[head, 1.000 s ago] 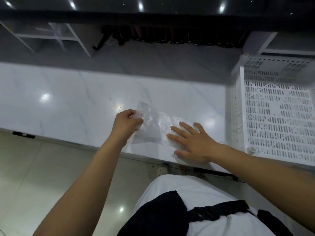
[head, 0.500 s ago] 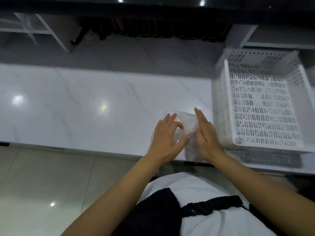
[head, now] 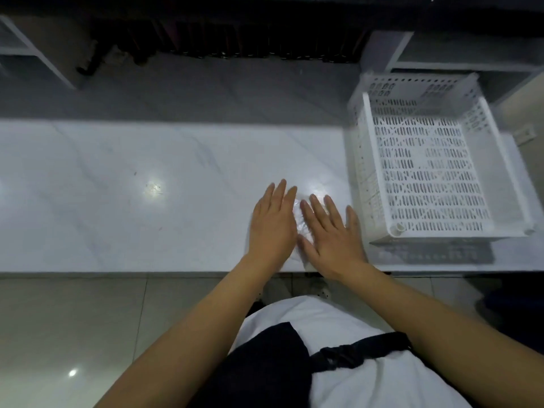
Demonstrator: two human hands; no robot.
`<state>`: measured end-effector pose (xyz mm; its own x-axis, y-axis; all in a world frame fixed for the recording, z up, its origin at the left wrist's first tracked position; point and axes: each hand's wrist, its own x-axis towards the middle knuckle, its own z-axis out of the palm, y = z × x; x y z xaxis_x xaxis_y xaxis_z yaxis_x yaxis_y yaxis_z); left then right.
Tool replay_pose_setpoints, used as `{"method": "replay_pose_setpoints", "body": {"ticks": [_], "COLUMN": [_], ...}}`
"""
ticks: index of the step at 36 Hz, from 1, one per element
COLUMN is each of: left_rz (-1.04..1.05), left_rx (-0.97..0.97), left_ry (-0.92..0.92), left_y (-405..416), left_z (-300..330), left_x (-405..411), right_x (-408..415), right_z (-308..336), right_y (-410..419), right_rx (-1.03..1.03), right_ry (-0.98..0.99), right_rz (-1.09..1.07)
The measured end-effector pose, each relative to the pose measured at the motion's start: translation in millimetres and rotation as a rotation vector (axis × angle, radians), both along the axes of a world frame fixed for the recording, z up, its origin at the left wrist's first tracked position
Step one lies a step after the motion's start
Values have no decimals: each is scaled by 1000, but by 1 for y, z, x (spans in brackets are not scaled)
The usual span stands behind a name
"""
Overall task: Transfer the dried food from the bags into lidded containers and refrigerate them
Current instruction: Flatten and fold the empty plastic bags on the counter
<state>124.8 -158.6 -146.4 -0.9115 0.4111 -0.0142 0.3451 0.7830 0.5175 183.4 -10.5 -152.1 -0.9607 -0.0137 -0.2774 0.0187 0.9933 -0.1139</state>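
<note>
Head view: both hands, left hand [head: 272,228] and right hand [head: 331,234], now press flat, fingers spread, on the folded clear bag [head: 300,219] near the counter [head: 147,178] edge, left of the white basket [head: 424,169]; a second ago it lay unfolded, so it looks emptied.

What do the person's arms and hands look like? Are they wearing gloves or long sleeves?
No gloves and no long sleeves. The left hand and right hand are bare, and both forearms are uncovered right down to the picture's edge. No rings, watch or bracelets show. Lower down there is a white top with a black strap across it.
</note>
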Motion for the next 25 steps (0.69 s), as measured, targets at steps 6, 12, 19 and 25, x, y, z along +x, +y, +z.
{"method": "replay_pose_setpoints", "body": {"ticks": [6, 12, 19, 25], "left_rz": [-109, -137, -181, 82], "left_rx": [-258, -316, -98, 255], "left_ry": [38, 37, -82, -349], "left_y": [-8, -19, -31, -50], "left_z": [-24, -25, -12, 9], "left_x": [-9, -16, -26, -19], "right_x": [2, 0, -1, 7], "right_z": [-1, 2, 13, -7], "right_y": [-2, -4, -13, -31], "right_rx": [23, 32, 10, 9], "right_ry": [11, -23, 100, 24], "right_rz": [-35, -40, -123, -118]}}
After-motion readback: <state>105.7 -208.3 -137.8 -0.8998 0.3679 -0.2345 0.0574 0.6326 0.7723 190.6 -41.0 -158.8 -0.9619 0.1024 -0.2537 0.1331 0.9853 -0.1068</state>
